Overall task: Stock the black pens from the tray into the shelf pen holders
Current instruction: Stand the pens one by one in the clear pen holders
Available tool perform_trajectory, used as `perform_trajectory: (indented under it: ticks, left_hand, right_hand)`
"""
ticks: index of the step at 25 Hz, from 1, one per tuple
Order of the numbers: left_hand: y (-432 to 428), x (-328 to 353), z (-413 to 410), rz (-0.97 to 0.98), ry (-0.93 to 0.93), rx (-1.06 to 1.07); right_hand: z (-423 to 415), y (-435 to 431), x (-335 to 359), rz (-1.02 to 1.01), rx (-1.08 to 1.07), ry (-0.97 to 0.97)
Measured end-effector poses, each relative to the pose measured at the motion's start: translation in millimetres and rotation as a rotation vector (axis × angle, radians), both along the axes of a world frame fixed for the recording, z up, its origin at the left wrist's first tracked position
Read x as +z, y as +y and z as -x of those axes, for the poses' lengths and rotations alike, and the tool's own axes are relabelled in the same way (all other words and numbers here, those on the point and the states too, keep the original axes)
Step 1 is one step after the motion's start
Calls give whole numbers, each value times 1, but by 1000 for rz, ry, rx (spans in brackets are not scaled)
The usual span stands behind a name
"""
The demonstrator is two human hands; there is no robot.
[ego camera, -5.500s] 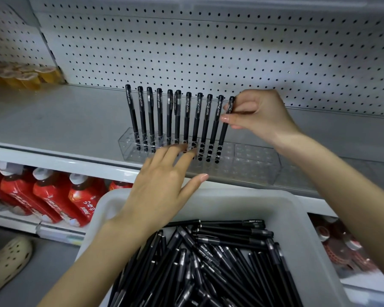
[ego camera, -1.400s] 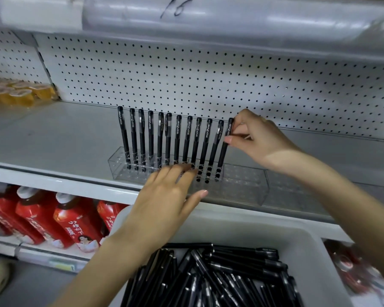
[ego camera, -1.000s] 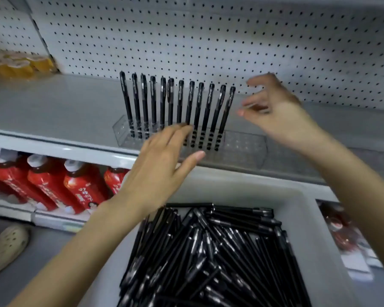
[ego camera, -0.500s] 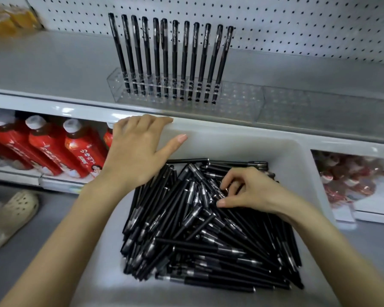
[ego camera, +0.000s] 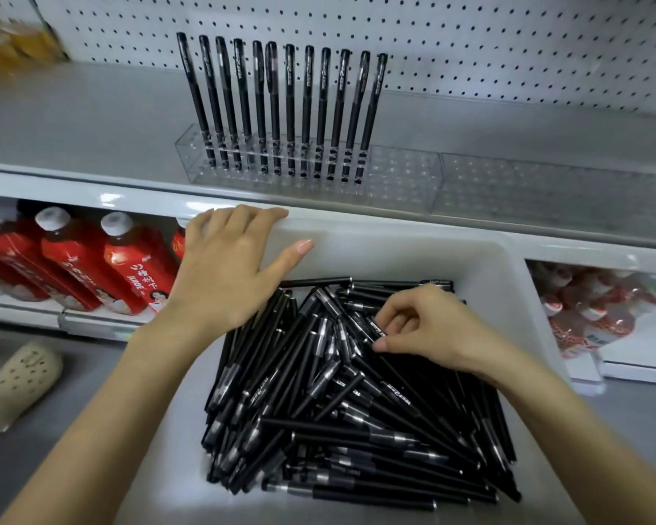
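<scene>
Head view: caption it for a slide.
Right hand pinches a black plastic pen in the white plastic tray; left hand grips its rim.

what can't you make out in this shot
Head view:
- Yellow items: blurred, cut by the left edge.
- Print on shelved pens: too small.
- Lower pens in the tray: buried under the pile.
- Fourth red bottle: behind the left hand.
- Right hand: grip hidden by its fingers.

text: "JUICE" | on: red bottle point(ego camera: 129, 274) (pen point(ego camera: 398, 394) print unreadable)
</scene>
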State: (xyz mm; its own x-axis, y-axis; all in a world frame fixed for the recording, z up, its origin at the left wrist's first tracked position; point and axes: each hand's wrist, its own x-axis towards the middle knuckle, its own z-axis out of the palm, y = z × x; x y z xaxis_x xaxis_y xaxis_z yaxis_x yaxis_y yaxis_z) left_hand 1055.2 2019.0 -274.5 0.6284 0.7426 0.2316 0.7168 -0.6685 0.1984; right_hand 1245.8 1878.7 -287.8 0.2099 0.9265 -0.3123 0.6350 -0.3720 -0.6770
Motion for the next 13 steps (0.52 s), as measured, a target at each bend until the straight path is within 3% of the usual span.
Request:
perform_trajectory:
  ticks: [6, 10, 13]
  left_hand:
    - [1, 15, -4, 41, 71, -83]
    - [6, 42, -25, -48, -5, -165]
    - [13, 55, -51, -60, -46, -215]
  right_hand:
    - [-18, 19, 88, -413, -109, 331]
    - [-54, 57, 138, -748, -289, 268]
    - [-76, 87, 143, -831, -370, 302]
